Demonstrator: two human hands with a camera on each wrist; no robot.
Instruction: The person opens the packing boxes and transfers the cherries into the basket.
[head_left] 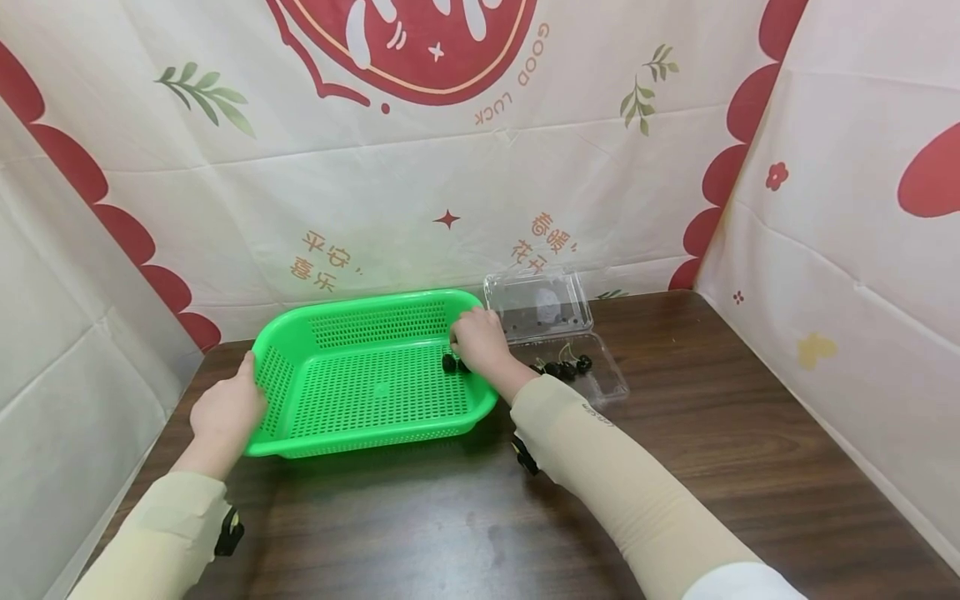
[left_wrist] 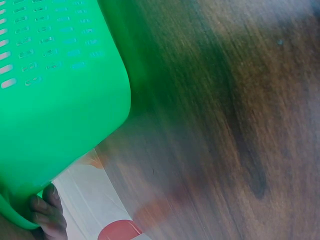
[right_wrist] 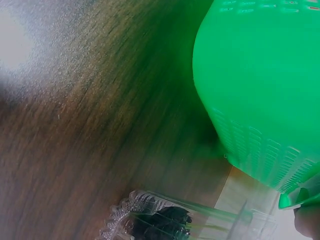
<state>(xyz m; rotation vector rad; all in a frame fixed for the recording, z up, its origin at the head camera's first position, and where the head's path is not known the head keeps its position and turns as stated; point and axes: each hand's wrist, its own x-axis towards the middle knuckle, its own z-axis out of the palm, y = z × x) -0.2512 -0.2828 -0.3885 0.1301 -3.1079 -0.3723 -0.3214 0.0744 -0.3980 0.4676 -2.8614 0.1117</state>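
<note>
A green perforated plastic basket [head_left: 375,440] spans the left half of the table in the head view. My left hand [head_left: 231,408] grips its left rim, the fingers [left_wrist: 50,207] curled under the edge in the left wrist view. At the basket's right end, my right hand [head_left: 483,340] grips the rim; in the right wrist view one fingertip [right_wrist: 307,221] shows against the outside of the edge. Dark cherries [head_left: 449,363] lie inside the basket, beside and partly behind the right hand. Most of the right fingers are hidden.
A clear plastic clamshell box [head_left: 611,379] stands with its lid up just right of the basket. Several dark cherries with green stems [head_left: 567,367] lie in it. The brown wooden table [head_left: 405,525] backs onto a printed cloth wall [head_left: 390,192].
</note>
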